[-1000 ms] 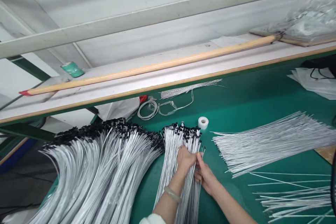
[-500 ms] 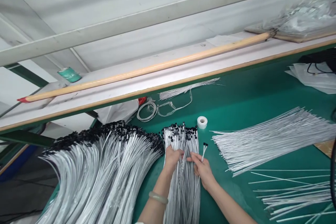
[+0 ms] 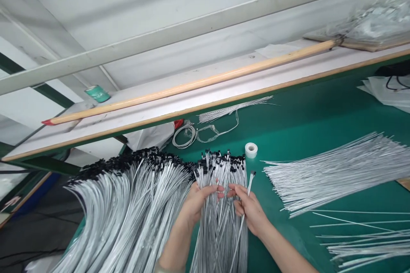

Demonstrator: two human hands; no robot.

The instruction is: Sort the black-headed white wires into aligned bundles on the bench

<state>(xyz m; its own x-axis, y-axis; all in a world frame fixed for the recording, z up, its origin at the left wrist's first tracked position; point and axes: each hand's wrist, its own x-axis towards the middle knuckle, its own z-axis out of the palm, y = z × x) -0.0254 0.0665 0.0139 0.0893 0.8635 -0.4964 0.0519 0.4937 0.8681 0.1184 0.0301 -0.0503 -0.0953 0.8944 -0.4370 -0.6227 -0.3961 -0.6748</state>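
Starting at the left, a broad heap of white strands (image 3: 128, 213) with black tips at the far end, bowed toward the near side along the left part of the green table (image 3: 282, 234). Next, over the left edge of the middle bundle (image 3: 221, 243), the left hand (image 3: 194, 202), with fingers half curled and thumb reaching right across the strands; a few black tips rising just beyond, but impossible to tell whether pinched or merely brushed. Between both hands, the bundle itself, lying lengthwise from near to far, black tips far, strands loosely crossed. At its right edge, the right hand (image 3: 252, 212), lower fingers folded around a small group of strands (image 3: 250, 185), tips upright above the fist; thumb and forefinger stretched left, nearly straight, apparently gripping nothing. Just beyond, a white tape roll (image 3: 251, 149); well to the right, a pile of plain strands (image 3: 336, 175). Judging by the pose, busy with parting strands and picking out a few at a time; calling next for a fine fingertip pinch on single strands, without loosening the right-hand hold or tangling neighbours.
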